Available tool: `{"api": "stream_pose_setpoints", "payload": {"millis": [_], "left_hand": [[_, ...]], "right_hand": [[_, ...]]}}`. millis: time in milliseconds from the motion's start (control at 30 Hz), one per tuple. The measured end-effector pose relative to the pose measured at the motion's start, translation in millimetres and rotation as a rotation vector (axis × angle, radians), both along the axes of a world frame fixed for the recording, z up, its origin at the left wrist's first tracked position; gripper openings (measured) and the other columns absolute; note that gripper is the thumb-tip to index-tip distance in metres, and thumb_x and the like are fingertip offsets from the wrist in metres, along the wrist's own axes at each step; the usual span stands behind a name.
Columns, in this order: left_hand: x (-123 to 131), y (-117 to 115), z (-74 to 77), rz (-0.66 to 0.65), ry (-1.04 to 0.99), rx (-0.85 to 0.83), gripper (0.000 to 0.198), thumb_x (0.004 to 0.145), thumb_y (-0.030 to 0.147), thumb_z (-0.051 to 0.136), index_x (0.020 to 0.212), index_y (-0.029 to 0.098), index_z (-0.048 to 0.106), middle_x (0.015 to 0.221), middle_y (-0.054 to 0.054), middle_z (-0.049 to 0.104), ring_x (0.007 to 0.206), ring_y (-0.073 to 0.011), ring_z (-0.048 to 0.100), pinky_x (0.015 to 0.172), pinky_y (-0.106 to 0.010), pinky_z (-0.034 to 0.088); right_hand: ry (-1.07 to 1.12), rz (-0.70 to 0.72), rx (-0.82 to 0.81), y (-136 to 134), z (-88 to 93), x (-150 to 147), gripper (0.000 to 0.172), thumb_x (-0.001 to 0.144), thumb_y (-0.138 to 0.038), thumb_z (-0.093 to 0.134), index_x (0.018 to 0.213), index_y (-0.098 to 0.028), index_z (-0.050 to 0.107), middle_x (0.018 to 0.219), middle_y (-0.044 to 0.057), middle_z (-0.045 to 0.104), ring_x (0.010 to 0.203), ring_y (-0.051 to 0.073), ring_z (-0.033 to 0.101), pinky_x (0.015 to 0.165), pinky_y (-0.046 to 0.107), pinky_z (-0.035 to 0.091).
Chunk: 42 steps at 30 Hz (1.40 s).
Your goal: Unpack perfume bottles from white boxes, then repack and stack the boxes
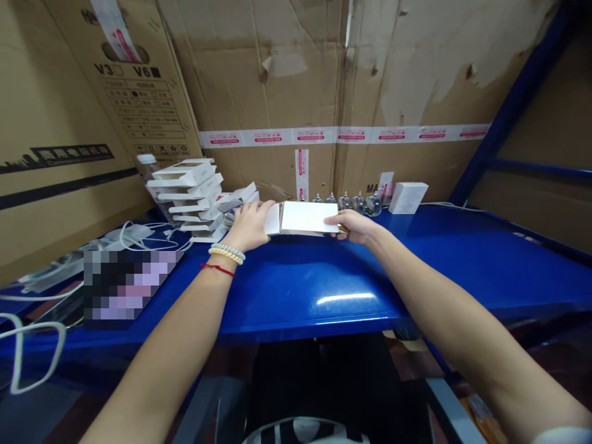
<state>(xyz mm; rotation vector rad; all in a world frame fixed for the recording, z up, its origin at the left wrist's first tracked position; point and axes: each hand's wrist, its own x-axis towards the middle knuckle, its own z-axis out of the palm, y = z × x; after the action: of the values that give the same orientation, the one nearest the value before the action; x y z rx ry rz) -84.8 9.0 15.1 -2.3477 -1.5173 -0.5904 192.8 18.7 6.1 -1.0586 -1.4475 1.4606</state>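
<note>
White card box [309, 217] lying flat on the blue bench [351, 290], held at both ends. Left hand [250, 225] at its 9 o'clock end, fingers spread over an opened flap there, grip half curled on the card rather than closed tight. Right hand [354, 226] at its 3 o'clock end, thumb on top and fingers tucked beneath, pinching the edge; something small and yellowish showing under those fingers, too hidden to name. Long axis of the box running 9 to 3 o'clock, straight between the two hands, so neither hand nearer than the other, both touching. Top face plain, matte and unmarked, thin in profile, left flap raised slightly off the body. Stack [190, 194] of similar white boxes at 10 o'clock from the left hand, loosely piled and fanned, some slid toward the held box. Clear bottle [148, 168] standing behind that stack. Row of small glass bulbs [356, 201] at 12 o'clock from the right hand, against the cardboard wall [296, 80], with a small white carton [407, 197] just beside them at 1 o'clock. White cables [134, 234] trailing off at 9 o'clock.
</note>
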Motion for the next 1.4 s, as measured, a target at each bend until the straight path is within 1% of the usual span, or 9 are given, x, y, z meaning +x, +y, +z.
{"api": "stream_pose_setpoints", "payload": {"millis": [233, 333, 600, 733, 833, 933, 1067, 1200, 1400], "left_hand": [[-11.6, 1.1, 3.4, -0.185, -0.384, -0.174, 0.121, 0.059, 0.046, 0.080, 0.145, 0.021, -0.001, 0.137, -0.019, 0.046, 0.124, -0.0306, 0.053, 0.102, -0.045, 0.045], [-16.8, -0.3, 5.4, -0.116, -0.432, -0.265, 0.127, 0.062, 0.053, 0.077, 0.147, 0.019, -0.011, 0.130, -0.020, 0.054, 0.112, -0.0304, 0.062, 0.094, -0.044, 0.049], [-34.3, -7.7, 28.7, 0.162, -0.227, -0.384, 0.114, 0.056, 0.060, 0.077, 0.147, 0.016, 0.024, 0.124, -0.018, 0.060, 0.114, -0.0368, 0.060, 0.094, -0.045, 0.048], [-40.5, -26.0, 47.8, 0.267, -0.237, -0.259, 0.111, 0.049, 0.064, 0.081, 0.140, 0.017, 0.038, 0.137, -0.019, 0.049, 0.121, -0.0412, 0.052, 0.099, -0.050, 0.046], [-25.1, -43.2, 54.2, 0.269, -0.322, 0.018, 0.103, 0.058, 0.070, 0.073, 0.139, 0.016, 0.039, 0.142, -0.018, 0.041, 0.125, -0.0423, 0.048, 0.103, -0.055, 0.042], [11.6, -53.7, 42.8, -0.019, -0.321, 0.140, 0.074, 0.074, 0.060, 0.064, 0.130, 0.016, 0.048, 0.131, -0.014, 0.051, 0.121, -0.0323, 0.052, 0.102, -0.045, 0.045], [63.1, -55.1, 11.7, -0.303, -0.095, -0.160, 0.073, 0.073, 0.063, 0.062, 0.127, 0.015, 0.053, 0.127, -0.014, 0.057, 0.118, -0.0306, 0.055, 0.101, -0.043, 0.045], [79.3, -49.4, -2.0, -0.297, -0.003, -0.409, 0.070, 0.074, 0.054, 0.061, 0.131, 0.015, 0.051, 0.124, -0.013, 0.062, 0.112, -0.0307, 0.059, 0.091, -0.041, 0.048], [61.7, -43.3, 5.8, -0.074, 0.053, -0.389, 0.066, 0.071, 0.052, 0.057, 0.127, 0.017, 0.056, 0.113, -0.013, 0.068, 0.099, -0.0327, 0.064, 0.078, -0.039, 0.048]], "right_hand": [[-0.020, 0.062, -0.165, 8.6, 8.4, 59.3, 0.016, 0.058, -0.017, 0.063, 0.073, -0.011, 0.058, 0.052, 0.005, 0.059, 0.036, 0.005, 0.038, 0.029, 0.014, 0.012], [-0.102, 0.150, -0.206, 8.9, 3.7, 65.6, 0.014, 0.055, -0.018, 0.063, 0.066, -0.010, 0.058, 0.045, 0.004, 0.054, 0.033, 0.004, 0.034, 0.028, 0.013, 0.011], [-0.208, 0.372, -0.266, 16.9, -7.2, 56.1, 0.020, 0.056, -0.020, 0.071, 0.065, -0.007, 0.060, 0.044, 0.000, 0.051, 0.031, 0.002, 0.035, 0.026, 0.011, 0.015], [-0.252, 0.426, -0.259, 21.0, -11.6, 52.7, 0.027, 0.061, -0.025, 0.077, 0.066, -0.007, 0.059, 0.042, 0.000, 0.051, 0.031, 0.002, 0.036, 0.027, 0.011, 0.016], [-0.285, 0.408, -0.271, 18.8, -11.2, 46.4, 0.030, 0.063, -0.028, 0.079, 0.070, -0.006, 0.059, 0.047, 0.003, 0.056, 0.032, 0.002, 0.038, 0.027, 0.011, 0.015], [-0.321, 0.355, -0.280, 13.8, -8.1, 37.6, 0.031, 0.071, -0.033, 0.077, 0.074, -0.007, 0.059, 0.050, 0.004, 0.058, 0.032, 0.002, 0.038, 0.026, 0.011, 0.015], [-0.346, 0.306, -0.277, 7.2, -1.8, 29.6, 0.036, 0.086, -0.044, 0.061, 0.075, -0.010, 0.057, 0.046, 0.003, 0.056, 0.030, 0.004, 0.037, 0.026, 0.012, 0.016], [-0.350, 0.258, -0.289, 5.7, 4.6, 33.9, 0.029, 0.088, -0.037, 0.055, 0.072, -0.012, 0.054, 0.045, 0.002, 0.055, 0.030, 0.004, 0.037, 0.026, 0.013, 0.015], [-0.384, 0.182, -0.249, 9.5, 8.3, 53.8, 0.011, 0.064, -0.013, 0.058, 0.075, -0.012, 0.056, 0.049, 0.002, 0.057, 0.032, 0.005, 0.038, 0.028, 0.014, 0.013]]}}
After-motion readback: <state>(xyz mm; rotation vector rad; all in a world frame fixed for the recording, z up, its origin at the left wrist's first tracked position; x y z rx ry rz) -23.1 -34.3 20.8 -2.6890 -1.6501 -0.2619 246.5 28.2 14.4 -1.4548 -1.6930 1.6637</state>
